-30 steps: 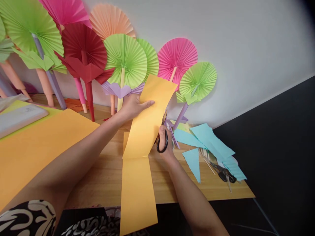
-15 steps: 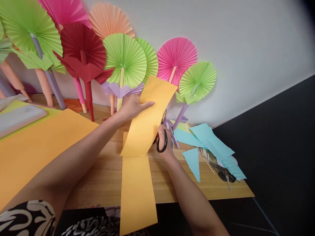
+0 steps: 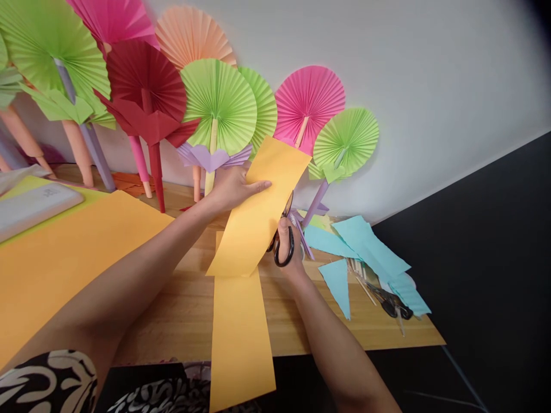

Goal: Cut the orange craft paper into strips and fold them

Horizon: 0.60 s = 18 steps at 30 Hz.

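My left hand [image 3: 236, 186] pinches the left edge of a yellow-orange paper strip [image 3: 264, 209], thumb on top and fingers behind it. The strip is held tilted above the table. My right hand [image 3: 287, 249] grips black-handled scissors [image 3: 284, 252] at the strip's right edge, with a thumb through one handle loop. Part of the blades is behind the paper, so I cannot tell whether they are cutting. Below lies a second yellow-orange strip [image 3: 241, 338], reaching past the table's front edge.
Pleated paper fans on rolled handles, such as a green fan [image 3: 217, 103] and a dark red fan [image 3: 146, 80], lean on the wall. Right are blue paper scraps [image 3: 365, 246] and another pair of scissors [image 3: 394, 304]. Left, a white power bank [image 3: 41, 209] rests by a large orange sheet [image 3: 86, 246].
The held strip has shifted slightly, its lower end a little down and left and its top a little right. The scissors moved slightly right with my right hand.
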Tool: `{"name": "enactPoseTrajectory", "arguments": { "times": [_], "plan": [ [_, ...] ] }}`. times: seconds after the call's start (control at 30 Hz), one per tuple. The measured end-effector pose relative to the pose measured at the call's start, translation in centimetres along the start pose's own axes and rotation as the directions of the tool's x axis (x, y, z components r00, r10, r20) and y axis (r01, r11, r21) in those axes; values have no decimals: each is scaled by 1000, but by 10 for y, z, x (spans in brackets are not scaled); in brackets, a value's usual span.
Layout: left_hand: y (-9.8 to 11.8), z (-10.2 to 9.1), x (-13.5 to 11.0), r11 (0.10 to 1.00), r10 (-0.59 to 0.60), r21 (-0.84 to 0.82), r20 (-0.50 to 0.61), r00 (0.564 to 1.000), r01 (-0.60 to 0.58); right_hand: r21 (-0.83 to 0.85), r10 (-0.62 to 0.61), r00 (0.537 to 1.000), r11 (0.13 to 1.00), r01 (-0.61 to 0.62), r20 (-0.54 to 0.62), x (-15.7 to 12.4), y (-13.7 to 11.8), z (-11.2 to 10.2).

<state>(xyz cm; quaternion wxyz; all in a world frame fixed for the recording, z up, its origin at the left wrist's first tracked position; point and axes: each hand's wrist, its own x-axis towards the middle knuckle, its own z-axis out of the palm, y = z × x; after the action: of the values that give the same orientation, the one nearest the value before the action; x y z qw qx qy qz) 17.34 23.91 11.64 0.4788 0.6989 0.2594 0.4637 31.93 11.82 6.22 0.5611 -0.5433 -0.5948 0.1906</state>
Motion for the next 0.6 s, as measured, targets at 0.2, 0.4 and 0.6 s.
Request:
{"name": "enactPoseTrajectory", "arguments": {
  "times": [0.2, 0.4, 0.6],
  "plan": [
    [-1, 0, -1, 998, -59, -11, 96, 994, 61, 7, -58, 998, 998, 58, -19, 0, -2, 0],
    [0, 0, -1, 988, -136, 86, 92, 986, 128, 19, -70, 995, 997, 71, -64, -1, 0, 1],
    [1, 0, -1, 984, -135, 130, 71, 988, 125, 50, -62, 994, 997, 66, -86, -1, 1, 2]
  ]
}}
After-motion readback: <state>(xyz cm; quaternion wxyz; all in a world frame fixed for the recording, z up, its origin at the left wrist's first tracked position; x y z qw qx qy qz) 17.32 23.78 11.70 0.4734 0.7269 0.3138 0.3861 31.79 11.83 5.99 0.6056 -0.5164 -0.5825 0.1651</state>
